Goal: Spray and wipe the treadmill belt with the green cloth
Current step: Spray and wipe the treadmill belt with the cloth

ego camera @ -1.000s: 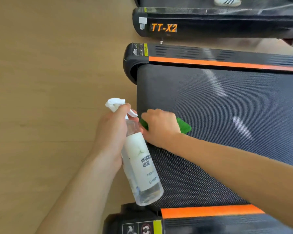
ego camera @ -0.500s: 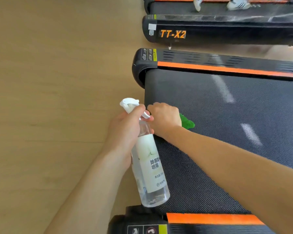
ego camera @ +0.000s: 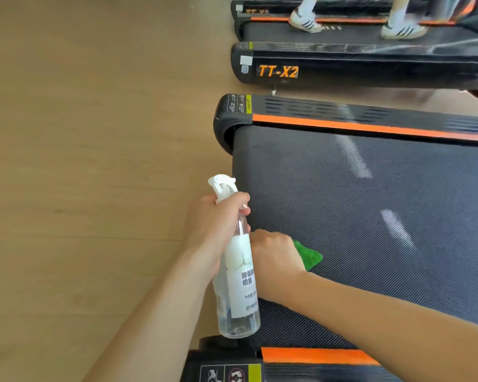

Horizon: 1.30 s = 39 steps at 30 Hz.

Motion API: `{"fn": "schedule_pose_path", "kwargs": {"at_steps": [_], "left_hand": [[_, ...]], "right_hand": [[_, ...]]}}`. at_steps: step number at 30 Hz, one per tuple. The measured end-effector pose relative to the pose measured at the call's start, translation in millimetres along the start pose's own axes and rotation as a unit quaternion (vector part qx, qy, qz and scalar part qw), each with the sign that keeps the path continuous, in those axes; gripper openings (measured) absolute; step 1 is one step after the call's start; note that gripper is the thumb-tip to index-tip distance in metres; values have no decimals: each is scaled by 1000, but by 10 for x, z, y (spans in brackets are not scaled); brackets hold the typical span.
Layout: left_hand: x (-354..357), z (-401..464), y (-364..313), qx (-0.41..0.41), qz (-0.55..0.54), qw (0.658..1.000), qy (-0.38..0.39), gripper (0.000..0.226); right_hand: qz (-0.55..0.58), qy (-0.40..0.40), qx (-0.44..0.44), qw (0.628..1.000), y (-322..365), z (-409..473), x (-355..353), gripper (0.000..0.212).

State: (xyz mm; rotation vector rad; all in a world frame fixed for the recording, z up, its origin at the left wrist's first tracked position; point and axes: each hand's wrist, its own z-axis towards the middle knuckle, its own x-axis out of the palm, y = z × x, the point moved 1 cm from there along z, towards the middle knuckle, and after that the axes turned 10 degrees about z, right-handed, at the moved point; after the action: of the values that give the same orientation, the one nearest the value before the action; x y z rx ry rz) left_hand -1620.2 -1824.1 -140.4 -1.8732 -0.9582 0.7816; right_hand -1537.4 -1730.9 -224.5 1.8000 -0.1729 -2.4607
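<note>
The dark treadmill belt (ego camera: 370,216) fills the right half of the view, with orange-striped side rails above and below it. My left hand (ego camera: 215,219) grips a clear spray bottle (ego camera: 239,285) with a white trigger head, held over the belt's rear edge. My right hand (ego camera: 273,252) presses a green cloth (ego camera: 309,256) onto the belt close to that edge. Most of the cloth is hidden under the hand.
Pale wooden floor (ego camera: 94,161) lies to the left. A second treadmill marked TT-X2 (ego camera: 342,70) stands beyond, and a person's white sneakers (ego camera: 304,20) step on its belt. The near side rail (ego camera: 315,357) runs along the bottom.
My right hand and the cloth have slid along the belt's rear edge toward the near rail. The left hand keeps the bottle beside it. The view has tilted up, showing the neighbour's feet.
</note>
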Motion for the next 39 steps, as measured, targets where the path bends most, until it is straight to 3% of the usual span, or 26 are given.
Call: {"fn": "schedule_pose_path", "kwargs": {"at_steps": [5,12,17,22,28,34,36,39], "left_hand": [[-2,-30,6,-12,11,999,-33,18],[-107,-100,14,-15,35,998,-50,19],[-168,-48,19,-2,42,995,-92,26],[-188,49,75,-19,40,994,-101,17],[-242,179,144,-16,38,994,-106,22],[-204,306,204,-32,22,996,-81,16],[-159,312,219,-43,10,996,-73,15],[-97,352,221,-50,4,997,-62,11]], "right_hand": [[13,-13,-4,1000,6,11,-24,8],[29,-34,17,999,6,-11,8,33],[22,-46,17,999,-12,-25,51,34],[35,-12,-42,998,-174,84,77,35],[-2,-51,97,994,-970,875,112,37],[-28,-60,263,962,-1584,1485,223,39],[-21,-46,263,964,-1422,1402,192,39],[4,-45,161,986,-949,881,112,36]]}}
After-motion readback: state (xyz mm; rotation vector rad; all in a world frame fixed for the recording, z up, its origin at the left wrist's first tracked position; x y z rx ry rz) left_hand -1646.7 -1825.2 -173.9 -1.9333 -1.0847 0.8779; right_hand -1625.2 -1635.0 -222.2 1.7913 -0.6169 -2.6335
